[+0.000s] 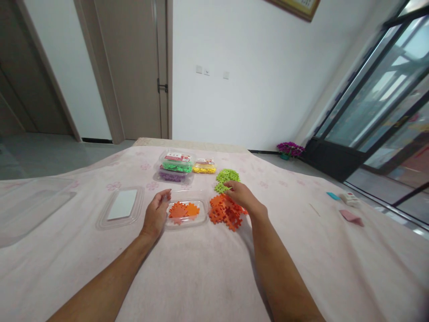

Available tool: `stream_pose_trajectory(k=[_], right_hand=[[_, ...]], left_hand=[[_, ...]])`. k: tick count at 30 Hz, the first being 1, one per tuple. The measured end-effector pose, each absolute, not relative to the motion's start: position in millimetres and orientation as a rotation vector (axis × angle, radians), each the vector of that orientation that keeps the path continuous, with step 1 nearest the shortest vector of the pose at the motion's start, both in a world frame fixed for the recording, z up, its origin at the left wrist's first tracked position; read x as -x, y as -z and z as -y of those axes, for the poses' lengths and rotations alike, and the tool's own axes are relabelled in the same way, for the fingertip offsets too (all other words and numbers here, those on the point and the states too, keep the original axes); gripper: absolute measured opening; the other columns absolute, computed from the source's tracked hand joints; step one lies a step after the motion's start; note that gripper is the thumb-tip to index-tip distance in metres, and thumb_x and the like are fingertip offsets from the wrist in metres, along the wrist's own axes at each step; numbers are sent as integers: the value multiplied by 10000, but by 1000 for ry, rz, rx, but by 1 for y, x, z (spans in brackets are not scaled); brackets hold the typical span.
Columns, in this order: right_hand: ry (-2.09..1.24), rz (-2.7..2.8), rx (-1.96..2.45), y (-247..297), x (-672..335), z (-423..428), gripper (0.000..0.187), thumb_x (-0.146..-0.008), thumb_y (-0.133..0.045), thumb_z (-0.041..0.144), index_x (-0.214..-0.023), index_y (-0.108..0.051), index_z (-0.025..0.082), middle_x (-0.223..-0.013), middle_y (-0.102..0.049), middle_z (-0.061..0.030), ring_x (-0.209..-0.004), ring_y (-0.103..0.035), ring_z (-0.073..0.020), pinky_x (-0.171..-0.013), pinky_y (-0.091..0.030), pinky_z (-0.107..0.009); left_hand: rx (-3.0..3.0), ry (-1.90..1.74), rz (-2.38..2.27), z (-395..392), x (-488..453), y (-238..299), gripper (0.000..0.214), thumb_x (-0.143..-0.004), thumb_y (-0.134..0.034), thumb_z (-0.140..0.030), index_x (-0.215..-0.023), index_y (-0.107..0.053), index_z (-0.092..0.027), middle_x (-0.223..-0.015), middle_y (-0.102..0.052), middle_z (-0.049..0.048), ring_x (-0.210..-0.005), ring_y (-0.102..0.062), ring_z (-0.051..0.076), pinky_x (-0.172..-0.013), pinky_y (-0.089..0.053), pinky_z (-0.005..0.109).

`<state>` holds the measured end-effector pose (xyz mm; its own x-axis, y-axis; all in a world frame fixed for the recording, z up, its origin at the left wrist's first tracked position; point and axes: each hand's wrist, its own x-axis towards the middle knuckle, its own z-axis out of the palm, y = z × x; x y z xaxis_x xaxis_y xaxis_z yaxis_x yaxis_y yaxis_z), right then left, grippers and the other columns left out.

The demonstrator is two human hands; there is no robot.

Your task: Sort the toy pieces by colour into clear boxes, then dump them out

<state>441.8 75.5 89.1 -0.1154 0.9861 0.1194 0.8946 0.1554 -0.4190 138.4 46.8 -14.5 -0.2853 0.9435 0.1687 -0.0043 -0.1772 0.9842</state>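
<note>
My left hand (157, 213) grips the left wall of a clear plastic container (201, 218), thumb and fingers closed on its rim. Flat orange gear-shaped pieces (179, 210) lie inside it. To its right is a loose pile of darker orange gear-shaped pieces (229, 213). My right hand (241, 196) is over the back of this pile, fingers bent together at the near edge of some lime-green gear-shaped pieces (228, 175). What its fingertips hold, if anything, is too small to make out.
Left of the container lies a clear lid (139, 208) with a white label (123, 205). Behind stand stacked boxes of green and purple pieces (174, 167) and a box of yellow pieces (204, 167). A large clear plastic tray (33, 205) is far left; a pink cloth (351, 218) is right.
</note>
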Motion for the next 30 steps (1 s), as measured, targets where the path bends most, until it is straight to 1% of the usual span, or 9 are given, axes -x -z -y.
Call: stream_pose_trajectory(k=[3,6,8,13,18,20,24,27,30], right_hand=[[-487,2082,1911,-86,-462,-76,561,-820,-662,239,-1368,-585,151,-1390,-590,-137,-1233,-578,-276,-1050,-429,-353],[-658,2076,1960,-81,-472,-76,678,-783,-700,255,-1435,-519,202,-1404,-582,-109,-1182,-609,-249,-981,-468,-306],[-682,2086,2013,-80,-474,-77,650,-779,-689,250,-1412,-544,214,-1346,-625,-101,-1112,-639,-236,-910,-491,-289],[-542,2186,2092,-83,-469,-76,407,-793,-622,208,-1192,-704,211,-1164,-715,-85,-1003,-663,-224,-820,-480,-268],[-540,2263,2081,-85,-470,-76,314,-759,-594,139,-1024,-753,193,-1021,-746,-81,-888,-674,-196,-755,-463,-239],[-570,2195,2125,-82,-475,-78,344,-745,-585,123,-1038,-753,190,-989,-749,-85,-825,-679,-188,-706,-467,-237],[-524,1985,2167,-74,-486,-82,491,-726,-565,85,-1177,-720,202,-1108,-732,-109,-867,-695,-205,-714,-503,-262],[-442,1945,2115,-74,-489,-84,471,-736,-557,66,-1154,-732,195,-1099,-737,-110,-891,-704,-212,-784,-521,-289],[-441,1865,2028,-80,-481,-84,435,-766,-548,71,-1154,-723,165,-979,-759,-106,-790,-718,-197,-786,-532,-298]], left_hand=[[-1166,-1565,-1300,-47,-138,16,421,-795,-617,-354,-1185,-648,-198,-1193,-691,86,-1140,-616,235,-1068,-397,405],[-1171,-1572,-1284,-48,-137,17,422,-792,-627,-361,-1182,-648,-201,-1202,-690,86,-1147,-615,238,-1074,-391,403],[-1174,-1569,-1282,-48,-137,18,420,-789,-629,-358,-1178,-650,-202,-1203,-689,86,-1152,-614,241,-1079,-388,406],[-1176,-1569,-1294,-48,-137,17,418,-781,-623,-343,-1172,-653,-201,-1193,-692,88,-1149,-616,249,-1087,-382,420],[-1172,-1567,-1286,-48,-137,17,424,-779,-633,-359,-1171,-656,-200,-1189,-696,86,-1149,-616,244,-1086,-387,411],[-1166,-1571,-1284,-48,-136,17,427,-778,-636,-366,-1171,-656,-200,-1185,-699,85,-1148,-616,243,-1083,-390,408],[-1165,-1564,-1274,-47,-137,15,421,-772,-626,-333,-1171,-650,-201,-1202,-692,85,-1150,-616,239,-1080,-392,404],[-1165,-1565,-1277,-46,-138,13,417,-773,-617,-319,-1171,-648,-197,-1197,-692,87,-1141,-620,234,-1078,-393,397],[-1180,-1576,-1299,-45,-138,12,409,-781,-626,-349,-1161,-656,-201,-1164,-705,83,-1121,-626,232,-1059,-407,388]])
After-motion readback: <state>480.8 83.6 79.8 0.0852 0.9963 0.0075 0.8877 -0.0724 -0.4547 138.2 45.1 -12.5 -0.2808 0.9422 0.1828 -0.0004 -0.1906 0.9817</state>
